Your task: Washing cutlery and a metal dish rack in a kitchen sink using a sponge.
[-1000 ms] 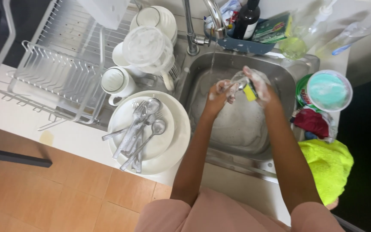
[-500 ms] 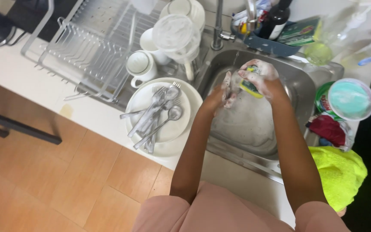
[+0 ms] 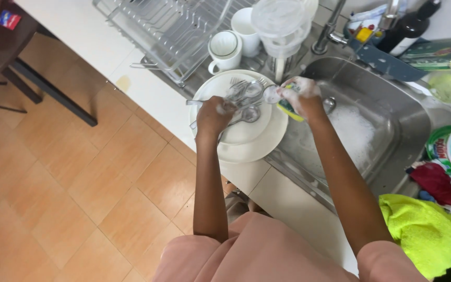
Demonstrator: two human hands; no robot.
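Soapy sink (image 3: 392,112) on the right, white plates (image 3: 246,143) beside it. Both hands have swung left out of the basin: left hand (image 3: 214,114) now closes on the cutlery (image 3: 244,99) piled there, right hand (image 3: 299,96) stays clenched around the sponge (image 3: 288,109). Next piece is being picked up.

**What you are wearing**

You have on soft pink clothes that cover your lap and your shoulders. Your arms are bare all the way down, with no sleeves. White soap foam sits on your right hand (image 3: 299,96), and a little clings to your left hand (image 3: 214,112).
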